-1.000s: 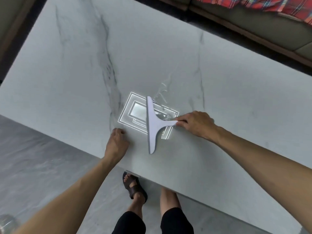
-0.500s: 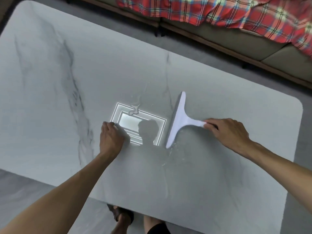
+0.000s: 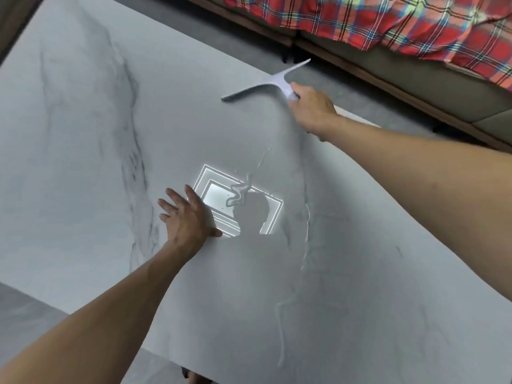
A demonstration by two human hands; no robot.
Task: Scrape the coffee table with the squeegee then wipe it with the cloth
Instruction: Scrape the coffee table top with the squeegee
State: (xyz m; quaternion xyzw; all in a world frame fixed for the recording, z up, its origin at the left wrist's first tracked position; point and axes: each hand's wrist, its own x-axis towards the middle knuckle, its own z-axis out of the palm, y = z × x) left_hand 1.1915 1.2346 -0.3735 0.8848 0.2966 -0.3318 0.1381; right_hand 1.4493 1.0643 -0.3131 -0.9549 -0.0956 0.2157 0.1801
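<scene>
The right hand (image 3: 311, 109) grips the squeegee (image 3: 266, 83) handle at the tabletop's (image 3: 83, 134) upper-right edge to drag water back, while the left hand (image 3: 188, 217), fingers spread flat, braces at centre.

— How many squeegees?
— One squeegee (image 3: 266, 85), at the far edge of the worktop (image 3: 83, 134).
— And hands?
— Two: left hand (image 3: 188, 214), right hand (image 3: 313, 109), both over the worktop. One plaid blanket (image 3: 388, 20) beyond it.

We log the setting as a home living room. Evidence: 1 coffee table (image 3: 83, 139) with a white marble-look top. Beyond its far edge is 1 sofa (image 3: 432, 79) with olive cushions on a wooden base, draped with a red plaid blanket (image 3: 388, 20). Grey stone-look floor (image 3: 25, 317).
</scene>
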